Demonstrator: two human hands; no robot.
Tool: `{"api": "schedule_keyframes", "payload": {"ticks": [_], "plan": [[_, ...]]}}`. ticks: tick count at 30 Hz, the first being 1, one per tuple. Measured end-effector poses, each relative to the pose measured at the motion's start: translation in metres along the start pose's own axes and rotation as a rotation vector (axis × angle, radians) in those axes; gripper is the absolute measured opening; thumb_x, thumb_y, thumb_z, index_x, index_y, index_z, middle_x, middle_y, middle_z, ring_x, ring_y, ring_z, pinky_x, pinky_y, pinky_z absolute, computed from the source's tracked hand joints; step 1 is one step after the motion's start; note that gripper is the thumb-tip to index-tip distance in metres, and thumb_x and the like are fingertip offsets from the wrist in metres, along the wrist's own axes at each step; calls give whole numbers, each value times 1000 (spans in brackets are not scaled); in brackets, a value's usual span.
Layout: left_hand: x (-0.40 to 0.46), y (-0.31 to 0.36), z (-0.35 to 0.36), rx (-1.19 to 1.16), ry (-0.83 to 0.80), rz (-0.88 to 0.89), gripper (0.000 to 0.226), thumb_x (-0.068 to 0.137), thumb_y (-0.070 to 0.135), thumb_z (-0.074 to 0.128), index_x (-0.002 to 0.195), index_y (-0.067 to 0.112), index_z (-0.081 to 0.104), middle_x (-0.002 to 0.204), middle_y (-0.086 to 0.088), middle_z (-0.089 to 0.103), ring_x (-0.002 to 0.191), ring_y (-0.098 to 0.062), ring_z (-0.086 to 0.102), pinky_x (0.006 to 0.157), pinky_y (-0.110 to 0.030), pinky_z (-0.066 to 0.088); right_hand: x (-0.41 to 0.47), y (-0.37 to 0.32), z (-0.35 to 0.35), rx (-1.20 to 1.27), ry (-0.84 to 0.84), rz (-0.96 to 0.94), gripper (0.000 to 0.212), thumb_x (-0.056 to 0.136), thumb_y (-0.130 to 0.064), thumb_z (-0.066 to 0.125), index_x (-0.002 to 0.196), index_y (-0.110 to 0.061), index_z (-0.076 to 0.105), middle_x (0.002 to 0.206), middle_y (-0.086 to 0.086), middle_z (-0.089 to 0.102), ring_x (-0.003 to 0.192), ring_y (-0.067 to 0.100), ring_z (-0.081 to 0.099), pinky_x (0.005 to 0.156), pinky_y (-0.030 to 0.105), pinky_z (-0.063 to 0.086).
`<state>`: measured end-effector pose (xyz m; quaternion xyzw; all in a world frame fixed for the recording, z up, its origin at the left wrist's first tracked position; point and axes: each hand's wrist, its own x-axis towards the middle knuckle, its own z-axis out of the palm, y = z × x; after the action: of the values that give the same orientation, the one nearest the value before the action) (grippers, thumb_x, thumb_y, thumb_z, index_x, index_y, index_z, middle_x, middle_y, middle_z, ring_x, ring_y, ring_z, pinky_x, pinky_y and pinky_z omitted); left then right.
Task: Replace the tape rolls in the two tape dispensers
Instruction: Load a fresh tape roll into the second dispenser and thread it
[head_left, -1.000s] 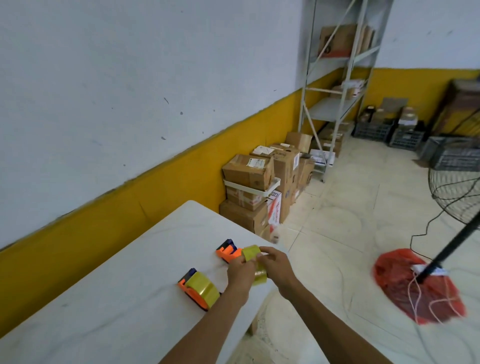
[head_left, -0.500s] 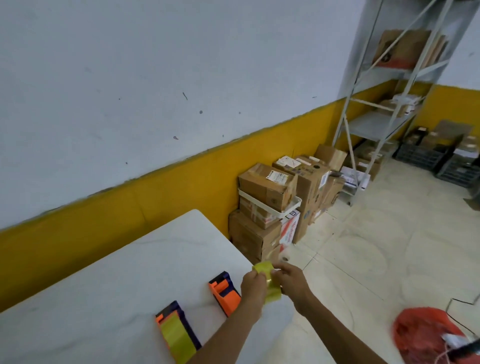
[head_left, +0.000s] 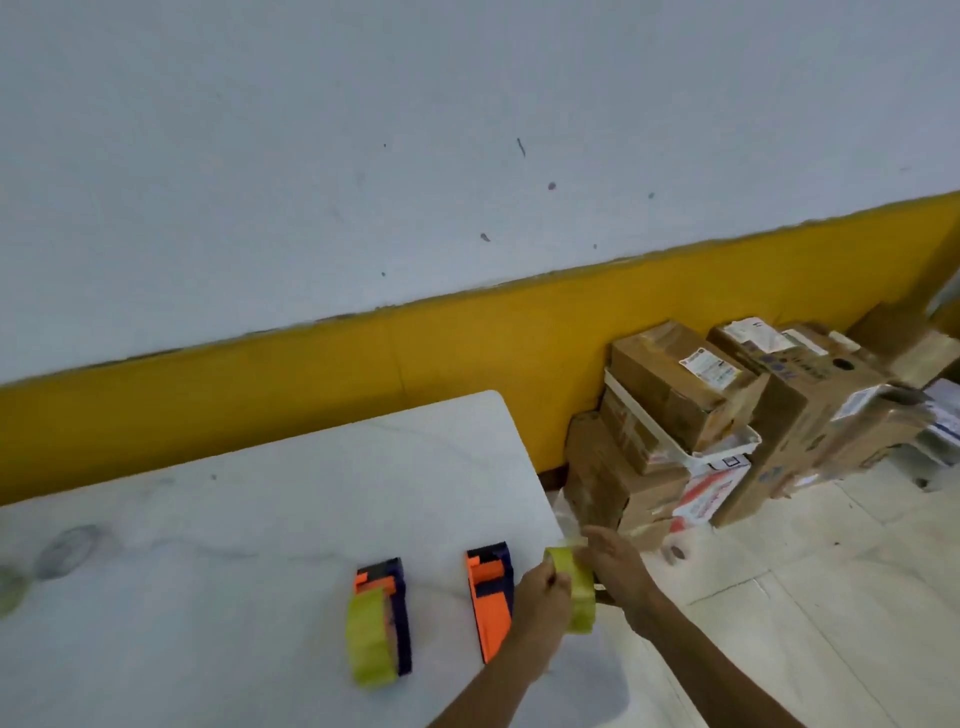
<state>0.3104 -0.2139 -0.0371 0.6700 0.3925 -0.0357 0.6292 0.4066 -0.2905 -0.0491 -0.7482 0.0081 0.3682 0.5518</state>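
Two orange and dark blue tape dispensers lie on the white table (head_left: 260, 519). The left dispenser (head_left: 387, 608) carries a yellowish tape roll (head_left: 368, 639). The right dispenser (head_left: 491, 597) has no roll in it. Just right of it, at the table's right edge, my left hand (head_left: 540, 603) and my right hand (head_left: 615, 569) hold a second yellowish tape roll (head_left: 576, 587) between them, above the table edge. My right fingers pinch at the roll's top, where a bit of tape seems lifted.
Faint grey ring marks (head_left: 67, 551) show at the table's left. Stacked cardboard boxes (head_left: 691, 415) stand on the tiled floor against the yellow and white wall, right of the table. A small roll core (head_left: 675, 552) lies on the floor near them.
The camera has swung left and down, so the shelf and red bag left the frame. Both hands keep hold of the tape roll beside the right dispenser.
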Motion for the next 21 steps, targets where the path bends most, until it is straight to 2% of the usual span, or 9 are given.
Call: {"api": "schedule_keyframes", "payload": {"ticks": [3,5,9,11,13,16,18,20,21], "plan": [[2,-5,7,4,95,-30,28,93,11,42,67,20,44,72,3,46,66,-11,45,61,-24,38,15,-3,0,-19,-129,27,12,89,-9,56,93,-15,67,91,13,66,76,23,62,60,29,53],[6,-9,10,18,143,-39,30,93,9,42,65,20,43,70,4,44,63,-8,44,56,-19,37,22,-4,0,-32,-199,36,15,89,-8,56,81,-15,67,80,9,63,71,22,60,57,26,52],[2,-15,9,47,183,-58,24,91,12,44,69,18,48,71,3,49,62,-8,46,52,-15,36,30,2,2,-64,-280,86,9,87,-9,60,84,-13,67,77,11,61,70,23,59,52,24,52],[1,-29,3,95,251,-29,23,91,14,45,69,21,51,71,1,55,62,-10,49,55,-22,41,34,6,4,-73,-319,102,6,88,-11,60,85,-14,65,75,11,59,66,22,58,53,25,50],[-3,-41,-9,72,385,-8,22,88,13,47,71,23,54,71,-4,61,61,-14,52,58,-33,46,38,9,7,-76,-336,120,7,89,-12,60,83,-14,63,72,11,57,60,21,56,56,26,47],[-5,-55,-32,52,602,-38,23,87,6,48,81,24,61,71,-4,64,66,-21,58,62,-32,47,42,13,14,-75,-317,139,8,90,-13,59,82,-13,62,69,9,56,56,21,54,58,28,44],[-4,-60,-44,63,720,-44,24,88,3,48,98,13,66,90,-8,71,86,-27,65,75,-33,49,42,12,19,-48,-318,160,11,90,-13,59,79,-14,62,71,10,57,60,24,57,61,31,47],[-1,-61,-50,67,775,-70,28,87,2,48,109,8,64,99,-6,68,98,-26,63,81,-32,47,42,11,24,-23,-322,175,14,89,-13,60,76,-15,62,72,10,58,63,25,59,63,32,50],[-1,-59,-51,44,794,-76,29,86,2,49,110,8,63,95,-5,66,95,-26,62,78,-31,46,41,10,27,-12,-329,177,13,89,-13,60,76,-15,62,73,10,59,64,26,59,64,32,51]]}}
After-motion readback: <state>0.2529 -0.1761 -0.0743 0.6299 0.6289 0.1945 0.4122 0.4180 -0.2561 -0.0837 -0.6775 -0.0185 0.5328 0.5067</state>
